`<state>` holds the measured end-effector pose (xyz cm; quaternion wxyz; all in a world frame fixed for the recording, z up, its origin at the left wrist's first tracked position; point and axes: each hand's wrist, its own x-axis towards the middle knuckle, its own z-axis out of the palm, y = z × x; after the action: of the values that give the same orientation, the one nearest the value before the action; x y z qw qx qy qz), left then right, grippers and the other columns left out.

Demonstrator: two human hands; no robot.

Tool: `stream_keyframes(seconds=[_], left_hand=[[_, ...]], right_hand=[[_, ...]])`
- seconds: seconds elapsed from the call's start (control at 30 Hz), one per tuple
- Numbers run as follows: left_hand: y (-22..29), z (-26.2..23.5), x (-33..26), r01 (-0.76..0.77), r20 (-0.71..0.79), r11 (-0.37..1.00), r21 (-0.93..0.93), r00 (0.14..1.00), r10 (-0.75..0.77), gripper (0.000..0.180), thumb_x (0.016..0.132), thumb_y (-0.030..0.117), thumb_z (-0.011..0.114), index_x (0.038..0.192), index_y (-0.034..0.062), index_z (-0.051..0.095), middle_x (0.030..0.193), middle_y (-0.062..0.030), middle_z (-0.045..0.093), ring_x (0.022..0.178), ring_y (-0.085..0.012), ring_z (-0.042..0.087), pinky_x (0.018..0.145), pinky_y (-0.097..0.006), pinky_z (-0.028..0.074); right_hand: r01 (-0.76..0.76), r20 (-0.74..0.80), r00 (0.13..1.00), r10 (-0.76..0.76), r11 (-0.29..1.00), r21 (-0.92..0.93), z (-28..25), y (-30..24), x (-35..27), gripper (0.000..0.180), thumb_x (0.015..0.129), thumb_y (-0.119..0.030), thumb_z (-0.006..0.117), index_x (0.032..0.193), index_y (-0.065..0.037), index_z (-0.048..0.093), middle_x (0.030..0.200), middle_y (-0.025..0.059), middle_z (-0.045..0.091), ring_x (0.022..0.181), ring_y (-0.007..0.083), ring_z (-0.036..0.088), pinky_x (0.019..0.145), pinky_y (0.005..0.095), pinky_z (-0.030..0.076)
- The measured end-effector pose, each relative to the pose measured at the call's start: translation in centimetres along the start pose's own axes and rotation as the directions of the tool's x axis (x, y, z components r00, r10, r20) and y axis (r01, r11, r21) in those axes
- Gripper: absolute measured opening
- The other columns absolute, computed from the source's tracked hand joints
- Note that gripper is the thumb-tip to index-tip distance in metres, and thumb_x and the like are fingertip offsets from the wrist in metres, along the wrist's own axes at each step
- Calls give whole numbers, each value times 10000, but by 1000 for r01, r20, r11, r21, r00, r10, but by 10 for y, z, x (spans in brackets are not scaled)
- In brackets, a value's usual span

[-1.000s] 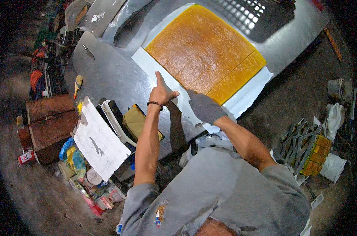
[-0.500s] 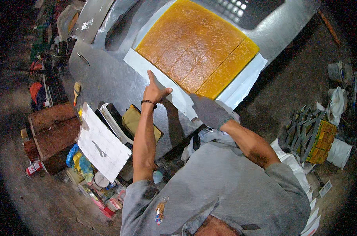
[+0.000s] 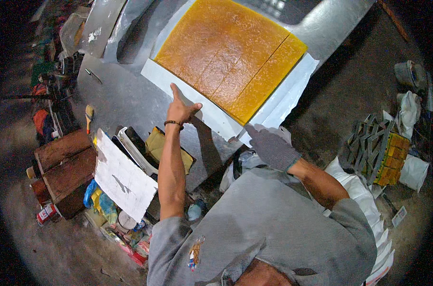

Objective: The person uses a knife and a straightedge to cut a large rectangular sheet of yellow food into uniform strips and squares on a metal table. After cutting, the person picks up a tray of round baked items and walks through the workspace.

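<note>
Our left grip (image 3: 180, 112), thumb and forefinger wide apart, is over the white sheet (image 3: 216, 119); the amber slab (image 3: 231, 59) lies on it near the right edge of the desk (image 3: 126, 93); what our gloved right grip (image 3: 275, 148) holds, we cannot tell.

left hand (image 3: 180, 112) at white sheet (image 3: 159, 77) | right hand (image 3: 273, 148) near amber slab (image 3: 231, 55)

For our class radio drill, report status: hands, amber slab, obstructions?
Bare left hand at edge of white sheet. Gloved right hand at near corner of amber slab. Slab resting on sheet. Brush lies left, apart from slab.
</note>
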<state>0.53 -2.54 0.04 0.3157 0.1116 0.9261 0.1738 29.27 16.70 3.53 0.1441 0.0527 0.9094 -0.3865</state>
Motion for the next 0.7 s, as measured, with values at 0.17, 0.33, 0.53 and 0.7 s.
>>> stream_keyframes(seconds=[0.17, 0.33, 0.53, 0.7], left_hand=[[3, 0, 2, -13, 4, 1000, -12, 1000, 13, 1398, 666, 418, 907, 1560, 43, -100, 1031, -368, 659, 927, -439, 690, 800, -439, 558], [4, -4, -1, -11, -7, 1000, 24, 1000, 11, 1405, 661, 441, 906, 1561, 43, -97, 1027, -370, 657, 918, -445, 689, 780, -441, 563], [2, 0, 4, -11, 1, 1000, 14, 1000, 11, 1395, 665, 420, 908, 1561, 42, -92, 1069, -376, 645, 972, -452, 674, 835, -449, 549], [12, -4, -2, -18, -20, 997, 75, 1000, 19, 1378, 675, 388, 908, 1561, 41, -88, 1112, -385, 629, 1035, -452, 655, 891, -456, 529]], right_hand=[[18, 14, 1000, -18, 999, 39, 0, 0, 26, 508, 974, -204, 512, 1418, 14, 399, 924, 242, 653, 852, 390, 662, 760, 500, 520], [-49, 38, 998, 47, 997, 52, -6, -2, -12, 497, 970, -186, 519, 1412, 16, 414, 937, 240, 652, 886, 386, 651, 755, 502, 513], [-12, -18, 1000, 13, 996, 87, 9, 9, -1, 491, 974, -170, 500, 1424, 6, 411, 977, 244, 647, 917, 395, 641, 783, 491, 505], [-35, 0, 999, 35, 996, 77, 4, 8, -26, 489, 972, -150, 485, 1430, 2, 407, 968, 248, 646, 927, 397, 635, 779, 491, 502]])
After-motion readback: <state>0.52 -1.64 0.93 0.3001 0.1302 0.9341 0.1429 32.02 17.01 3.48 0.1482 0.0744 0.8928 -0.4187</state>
